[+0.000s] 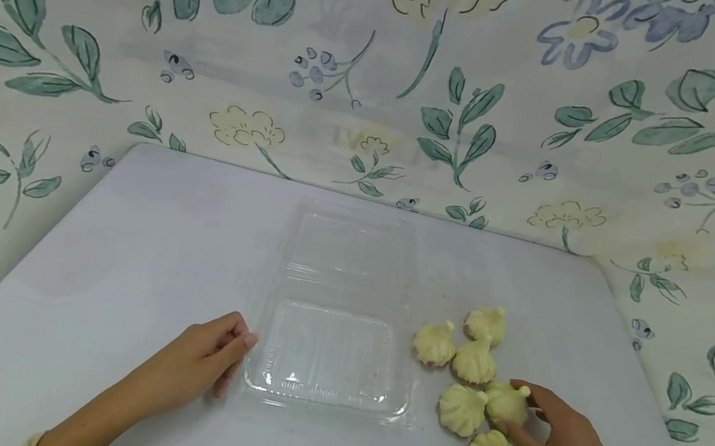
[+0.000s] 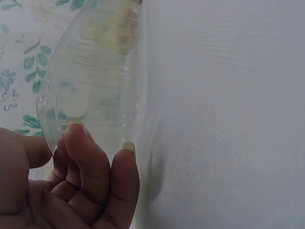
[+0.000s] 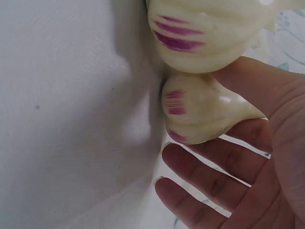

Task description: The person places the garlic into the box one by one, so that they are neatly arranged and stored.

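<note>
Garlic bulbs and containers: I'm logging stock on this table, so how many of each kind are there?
Garlic bulbs: 6
Clear plastic clamshell container: 1, open and holding nothing
Total: 7

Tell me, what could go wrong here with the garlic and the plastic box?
The clear plastic clamshell box looks light; the left hand only touches its edge, so it might slide. The cream, purple-streaked garlic bulb under the right hand touches neighbouring bulbs, so lifting it may nudge them.
</note>
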`<action>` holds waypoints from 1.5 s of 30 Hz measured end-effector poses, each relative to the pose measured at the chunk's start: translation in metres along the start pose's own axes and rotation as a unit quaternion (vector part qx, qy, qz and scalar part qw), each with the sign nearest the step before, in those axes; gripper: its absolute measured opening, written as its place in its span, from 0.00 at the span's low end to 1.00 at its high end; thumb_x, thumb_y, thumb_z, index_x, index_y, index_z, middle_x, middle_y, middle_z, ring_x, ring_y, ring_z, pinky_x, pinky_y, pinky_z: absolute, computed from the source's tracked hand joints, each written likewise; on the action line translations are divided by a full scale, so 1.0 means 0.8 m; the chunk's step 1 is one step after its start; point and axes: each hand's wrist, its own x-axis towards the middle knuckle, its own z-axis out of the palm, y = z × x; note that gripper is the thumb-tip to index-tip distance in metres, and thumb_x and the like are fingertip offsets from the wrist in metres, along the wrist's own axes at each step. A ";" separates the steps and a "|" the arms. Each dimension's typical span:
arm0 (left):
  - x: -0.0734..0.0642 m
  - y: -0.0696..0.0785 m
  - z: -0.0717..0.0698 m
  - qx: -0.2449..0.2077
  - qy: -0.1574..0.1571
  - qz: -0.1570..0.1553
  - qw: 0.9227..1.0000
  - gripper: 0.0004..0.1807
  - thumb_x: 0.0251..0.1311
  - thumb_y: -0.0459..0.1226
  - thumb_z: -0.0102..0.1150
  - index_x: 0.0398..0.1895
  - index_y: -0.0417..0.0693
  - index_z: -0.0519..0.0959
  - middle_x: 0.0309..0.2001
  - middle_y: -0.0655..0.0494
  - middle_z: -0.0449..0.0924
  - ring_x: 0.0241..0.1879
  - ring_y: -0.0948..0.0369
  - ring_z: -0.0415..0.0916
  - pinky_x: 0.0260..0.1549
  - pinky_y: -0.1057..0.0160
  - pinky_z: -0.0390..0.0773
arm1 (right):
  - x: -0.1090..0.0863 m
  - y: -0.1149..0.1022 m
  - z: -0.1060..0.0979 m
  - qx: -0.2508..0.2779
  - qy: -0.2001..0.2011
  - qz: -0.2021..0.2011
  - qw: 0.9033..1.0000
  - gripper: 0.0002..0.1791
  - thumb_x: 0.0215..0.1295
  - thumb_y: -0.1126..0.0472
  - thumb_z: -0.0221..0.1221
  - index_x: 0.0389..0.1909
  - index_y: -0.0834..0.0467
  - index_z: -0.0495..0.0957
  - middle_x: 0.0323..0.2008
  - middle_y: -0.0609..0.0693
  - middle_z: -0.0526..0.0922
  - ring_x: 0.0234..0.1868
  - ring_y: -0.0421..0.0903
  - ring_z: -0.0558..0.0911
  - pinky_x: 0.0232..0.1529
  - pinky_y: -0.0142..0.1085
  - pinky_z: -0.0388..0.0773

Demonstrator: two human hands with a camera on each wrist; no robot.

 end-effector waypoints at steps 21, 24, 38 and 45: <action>0.005 -0.021 -0.001 -0.076 -0.027 0.071 0.994 0.15 0.85 0.41 0.43 0.36 0.44 0.70 0.24 0.55 0.72 0.23 0.58 0.74 0.23 0.62 0.79 | 0.001 -0.006 -0.008 -0.004 -0.005 0.039 0.999 0.40 0.62 0.43 0.74 0.65 0.63 0.74 0.54 0.62 0.84 0.51 0.63 0.86 0.49 0.61 0.82; 0.007 -0.023 -0.001 -0.080 -0.027 0.074 0.994 0.15 0.85 0.40 0.43 0.36 0.44 0.70 0.24 0.55 0.72 0.23 0.58 0.74 0.23 0.62 0.78 | 0.002 -0.009 -0.015 -0.007 0.006 0.037 0.999 0.38 0.62 0.44 0.75 0.64 0.63 0.74 0.55 0.63 0.84 0.52 0.65 0.85 0.49 0.63 0.82; 0.011 -0.024 0.000 -0.080 -0.033 0.076 0.993 0.16 0.85 0.41 0.43 0.34 0.45 0.69 0.23 0.56 0.71 0.22 0.57 0.73 0.23 0.61 0.78 | 0.008 -0.034 -0.038 -0.008 0.050 0.007 0.999 0.35 0.62 0.44 0.75 0.63 0.59 0.76 0.57 0.61 0.84 0.52 0.64 0.85 0.48 0.62 0.82; 0.013 -0.026 0.001 -0.088 -0.037 0.078 0.992 0.17 0.85 0.41 0.43 0.33 0.44 0.69 0.23 0.55 0.71 0.22 0.58 0.73 0.22 0.61 0.78 | 0.019 -0.061 -0.047 0.011 0.066 -0.045 0.997 0.34 0.62 0.47 0.76 0.65 0.54 0.76 0.57 0.55 0.85 0.52 0.59 0.86 0.45 0.59 0.84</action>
